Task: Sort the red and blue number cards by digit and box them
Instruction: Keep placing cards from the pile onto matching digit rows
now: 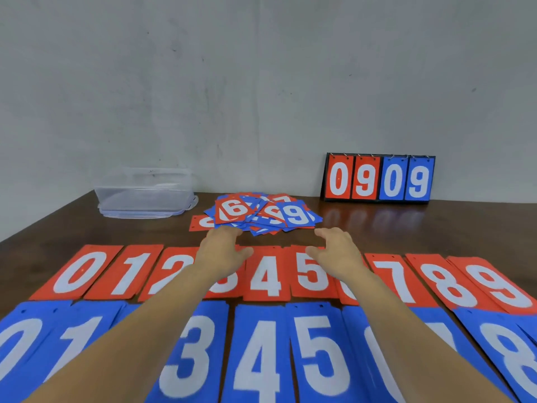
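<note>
A loose pile of red and blue number cards (258, 215) lies mid-table. Nearer me, a row of red cards (266, 274) runs from 0 to 9, and a row of blue cards (261, 353) lies in front of it. My left hand (222, 248) reaches over the red row, fingers straight, its tips at the pile's near left edge. My right hand (337, 248) hovers just right of it with fingers relaxed, a little short of the pile. Neither hand holds a card. My forearms hide parts of the 2, 3, 6 and 7 cards.
A clear plastic box (145, 193) sits on its lid at the back left by the wall. A black flip scoreboard (377, 178) showing 0 9 0 9 stands at the back right. The brown table (421, 228) shows bare wood between scoreboard and red row.
</note>
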A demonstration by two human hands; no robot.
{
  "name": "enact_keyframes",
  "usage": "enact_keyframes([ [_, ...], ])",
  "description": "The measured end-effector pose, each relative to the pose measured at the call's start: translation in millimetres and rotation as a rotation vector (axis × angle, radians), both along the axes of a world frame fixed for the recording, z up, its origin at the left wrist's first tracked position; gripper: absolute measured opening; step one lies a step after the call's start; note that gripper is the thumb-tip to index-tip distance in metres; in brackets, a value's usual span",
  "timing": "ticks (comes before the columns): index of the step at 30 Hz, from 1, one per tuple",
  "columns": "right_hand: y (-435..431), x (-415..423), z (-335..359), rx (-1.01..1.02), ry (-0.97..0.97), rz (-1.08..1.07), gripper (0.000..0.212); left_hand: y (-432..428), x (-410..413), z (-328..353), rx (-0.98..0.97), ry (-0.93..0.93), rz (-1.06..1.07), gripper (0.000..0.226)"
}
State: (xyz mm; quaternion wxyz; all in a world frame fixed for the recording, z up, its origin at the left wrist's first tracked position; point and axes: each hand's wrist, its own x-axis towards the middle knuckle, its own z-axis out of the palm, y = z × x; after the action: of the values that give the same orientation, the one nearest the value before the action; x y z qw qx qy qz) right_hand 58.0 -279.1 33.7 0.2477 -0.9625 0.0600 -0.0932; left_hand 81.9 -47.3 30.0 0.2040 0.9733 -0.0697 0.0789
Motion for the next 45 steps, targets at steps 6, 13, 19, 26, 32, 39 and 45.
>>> enact_keyframes([
  [6, 27.1, 68.6, -5.7, -0.123, 0.104, 0.017, 0.052, 17.6, 70.8, -6.6, 0.091, 0.016, -0.058, 0.062],
  [13, 40.4, 134.6, -26.5, -0.294, 0.233, 0.045, 0.073, 13.3, 130.6, -20.0, 0.164, 0.086, -0.127, 0.079],
  [19, 34.7, 135.4, -35.5, -0.405, 0.314, 0.095, 0.074, 10.5, 142.0, -22.6, 0.303, 0.217, -0.215, 0.073],
  [26, 8.0, 113.9, -27.8, -0.382, 0.159, -0.017, 0.033, 35.4, 122.6, -15.1, 0.197, 0.188, -0.304, 0.044],
  [32, 5.4, 140.7, -25.3, -0.147, 0.161, -0.297, 0.067, 19.2, 144.8, -10.5, -0.006, 0.033, 0.131, 0.048],
  [39, 6.7, 164.1, -30.0, -0.092, 0.277, -0.398, 0.091, -2.7, 167.9, -26.1, 0.117, 0.195, 0.355, 0.089],
  [45, 2.8, 166.6, -33.0, 0.053, 0.190, -0.424, 0.078, -4.3, 164.8, -26.2, 0.063, 0.091, 0.377, 0.070],
])
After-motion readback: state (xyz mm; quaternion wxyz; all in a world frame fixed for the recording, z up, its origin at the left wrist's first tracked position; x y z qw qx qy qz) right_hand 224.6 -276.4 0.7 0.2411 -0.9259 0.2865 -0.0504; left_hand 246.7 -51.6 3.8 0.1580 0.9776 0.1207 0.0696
